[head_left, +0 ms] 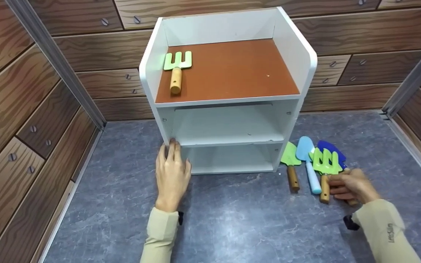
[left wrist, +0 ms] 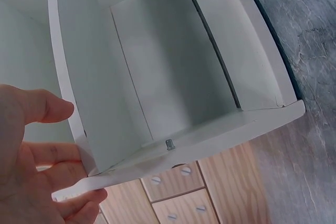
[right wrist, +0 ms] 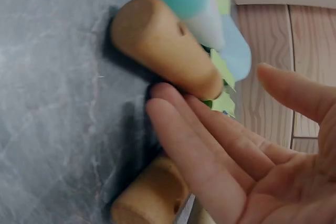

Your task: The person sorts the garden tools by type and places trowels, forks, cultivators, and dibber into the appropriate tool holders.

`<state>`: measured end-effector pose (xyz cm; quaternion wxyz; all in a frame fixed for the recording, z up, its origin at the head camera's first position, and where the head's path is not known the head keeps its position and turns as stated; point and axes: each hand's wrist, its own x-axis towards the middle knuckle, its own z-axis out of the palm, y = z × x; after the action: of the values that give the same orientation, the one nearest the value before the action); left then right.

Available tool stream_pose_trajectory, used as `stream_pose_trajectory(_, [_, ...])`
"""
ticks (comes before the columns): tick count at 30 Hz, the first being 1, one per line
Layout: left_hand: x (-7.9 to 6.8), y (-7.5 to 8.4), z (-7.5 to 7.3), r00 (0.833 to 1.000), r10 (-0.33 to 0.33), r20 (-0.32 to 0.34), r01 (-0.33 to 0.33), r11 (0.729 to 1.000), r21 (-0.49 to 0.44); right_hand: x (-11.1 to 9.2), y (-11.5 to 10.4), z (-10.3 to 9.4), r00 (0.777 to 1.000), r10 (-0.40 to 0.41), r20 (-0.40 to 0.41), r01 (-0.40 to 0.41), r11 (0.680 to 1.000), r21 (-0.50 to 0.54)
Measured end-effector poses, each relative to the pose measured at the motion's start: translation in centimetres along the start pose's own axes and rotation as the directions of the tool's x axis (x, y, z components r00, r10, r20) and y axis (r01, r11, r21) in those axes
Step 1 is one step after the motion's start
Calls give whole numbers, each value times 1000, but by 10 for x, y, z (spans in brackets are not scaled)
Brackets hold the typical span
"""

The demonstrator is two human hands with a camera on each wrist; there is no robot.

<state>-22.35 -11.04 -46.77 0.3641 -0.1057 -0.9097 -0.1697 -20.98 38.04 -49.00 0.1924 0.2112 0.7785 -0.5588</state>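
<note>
A white shelf unit [head_left: 228, 140] with a brown top stands on the floor. My left hand [head_left: 172, 171] touches its left front edge near the middle shelf board; in the left wrist view the fingers [left wrist: 60, 174] rest against the corner. A green hand fork [head_left: 176, 71] with a wooden handle lies on the brown top. My right hand [head_left: 351, 184] is beside another green hand fork [head_left: 325, 171] on the floor. In the right wrist view its fingers [right wrist: 194, 150] are extended near the wooden handle [right wrist: 163, 45], thumb apart. A blue tool [head_left: 333, 151] lies partly under the fork and hand.
Left of that fork lie a light blue trowel [head_left: 309, 164] and a green trowel [head_left: 291, 166] with a brown handle, close to the unit's right side. Wood-patterned walls [head_left: 364, 33] enclose the grey floor [head_left: 232, 226] at the back and both sides.
</note>
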Motion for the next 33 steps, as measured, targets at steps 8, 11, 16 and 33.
stream_pose_trajectory(8, [-1, 0, 0, 1000, 1, -4, -1, 1000, -2, 3, -1, 12, 995, -15, -97, 2, 991, -132])
stream_pose_trajectory(11, [-1, 0, 0, 1000, -4, 0, 4, 1000, -1, 5, -2, 15, 994, -9, -110, -11, 983, -181])
stream_pose_trajectory(16, [-2, 0, 0, 1000, -13, 17, 13, 1000, -3, 7, -2, 18, 991, -6, -132, -23, 976, -217])
stream_pose_trajectory(33, [-2, -1, 1, 1000, 3, -3, -3, 1000, 13, 4, -7, 9, 1000, 12, -24, -14, 994, -110])
